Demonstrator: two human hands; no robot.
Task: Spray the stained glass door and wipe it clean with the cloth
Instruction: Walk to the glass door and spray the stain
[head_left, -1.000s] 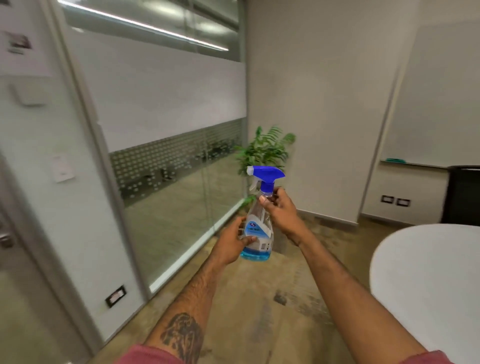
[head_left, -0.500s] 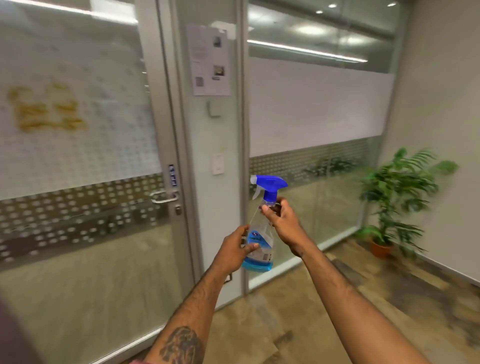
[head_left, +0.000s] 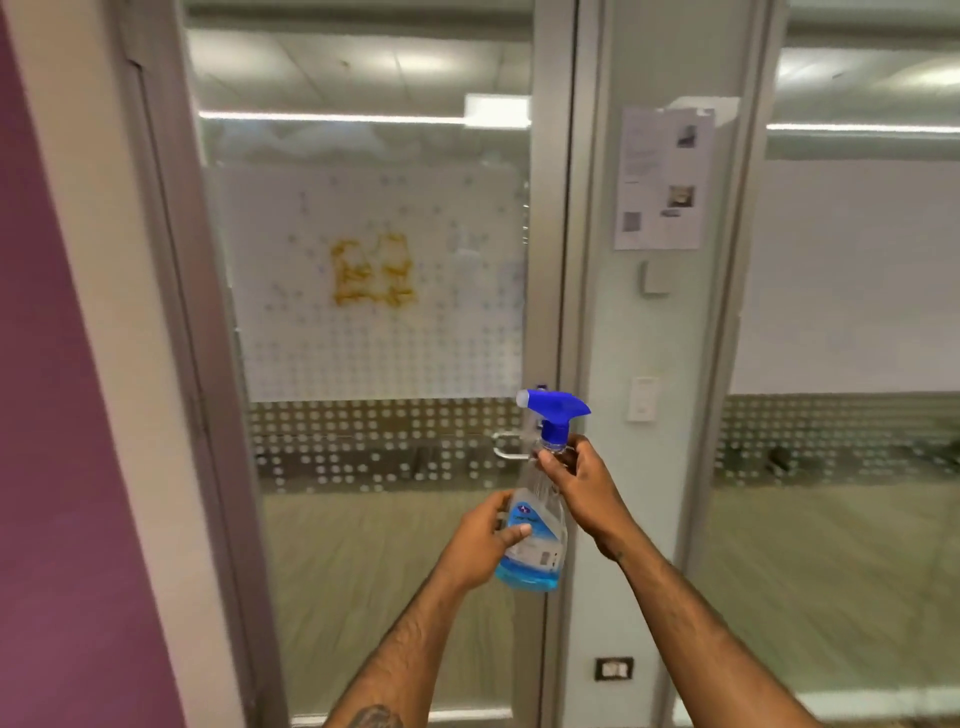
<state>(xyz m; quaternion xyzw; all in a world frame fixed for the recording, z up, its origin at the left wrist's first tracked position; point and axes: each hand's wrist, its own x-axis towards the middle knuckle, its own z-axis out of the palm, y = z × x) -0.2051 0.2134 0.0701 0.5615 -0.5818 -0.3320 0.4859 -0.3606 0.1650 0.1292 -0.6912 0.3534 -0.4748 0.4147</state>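
Head view: left hand (head_left: 483, 543) low, right hand (head_left: 579, 486) high on spray bottle (head_left: 540, 553).

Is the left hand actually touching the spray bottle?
Touching. The head view shows the left hand wrapped round the spray bottle, thumb lying across its label.

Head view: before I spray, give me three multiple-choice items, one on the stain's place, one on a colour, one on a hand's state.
1. Where on the door is the yellow stain? A) above the handle, on the frosted panel B) below the handle C) on the floor
2. The spray bottle's trigger head is: A) red B) blue C) white
3. The right hand is: A) hanging free B) gripping the bottle's neck C) pressing the glass
Answers: 1 A, the stain sits higher than the handle. 2 B, the head is plainly blue. 3 B, it curls round the neck.
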